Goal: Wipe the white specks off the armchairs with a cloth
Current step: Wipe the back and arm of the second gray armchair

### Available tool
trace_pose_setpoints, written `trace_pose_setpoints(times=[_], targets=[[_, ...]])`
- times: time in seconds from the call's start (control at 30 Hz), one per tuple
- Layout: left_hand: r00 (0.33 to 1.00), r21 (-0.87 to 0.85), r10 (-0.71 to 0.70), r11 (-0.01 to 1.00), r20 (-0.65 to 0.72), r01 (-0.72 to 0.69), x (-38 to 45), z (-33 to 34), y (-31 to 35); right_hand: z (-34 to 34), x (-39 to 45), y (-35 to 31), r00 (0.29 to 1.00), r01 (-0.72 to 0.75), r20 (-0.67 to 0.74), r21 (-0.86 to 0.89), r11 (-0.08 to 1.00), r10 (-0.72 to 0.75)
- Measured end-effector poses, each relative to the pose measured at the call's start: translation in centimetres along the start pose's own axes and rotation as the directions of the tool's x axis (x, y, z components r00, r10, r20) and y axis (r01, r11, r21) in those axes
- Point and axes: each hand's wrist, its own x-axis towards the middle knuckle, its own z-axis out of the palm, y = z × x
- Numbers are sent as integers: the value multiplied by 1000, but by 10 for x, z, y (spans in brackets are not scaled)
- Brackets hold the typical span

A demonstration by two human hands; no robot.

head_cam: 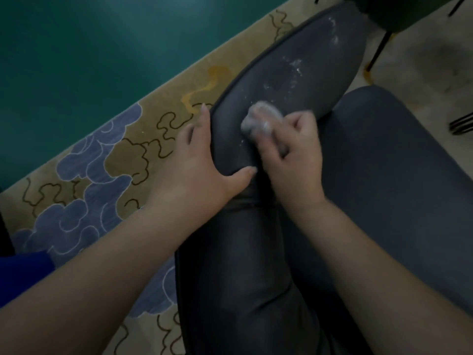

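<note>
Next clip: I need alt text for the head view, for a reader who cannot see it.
The right hand rubs a bunched cloth on a dark armchair arm; white specks remain further along it. The left hand grips the arm's outer edge, above a patterned rug.

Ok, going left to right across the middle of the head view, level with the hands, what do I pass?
Patterned rug → left hand gripping the armchair's arm → cloth → right hand holding it → armchair seat.
</note>
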Motion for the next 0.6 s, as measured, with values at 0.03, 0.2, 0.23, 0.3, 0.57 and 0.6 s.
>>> trace_pose_setpoints(times=[0.03, 0.2, 0.23, 0.3, 0.57, 0.6], targets=[[1000, -2, 17, 1000, 16, -16, 7, -2, 1, -2, -9, -3, 995, 82, 57, -23, 996, -81], [997, 17, 67, 998, 35, -67, 17, -2, 2, -8, 45, 10, 990, 100, 111, -170, 980, -82], [997, 13, 66, 998, 28, -67, 17, -1, 2, -8, 64, 14, 999, 3, 38, -187, 982, 4], [998, -9, 63, 998, 10, -62, 16, -1, 2, -7, 80, 15, 997, -78, -28, -173, 982, 74], [997, -70, 72, 995, 5, -71, 15, -2, 1, -10, 70, 7, 956, 226, 239, -241, 944, -168], [997, -72, 73, 995, 4, -72, 15, -3, 1, -10, 84, 10, 984, 114, 162, -267, 957, -72]])
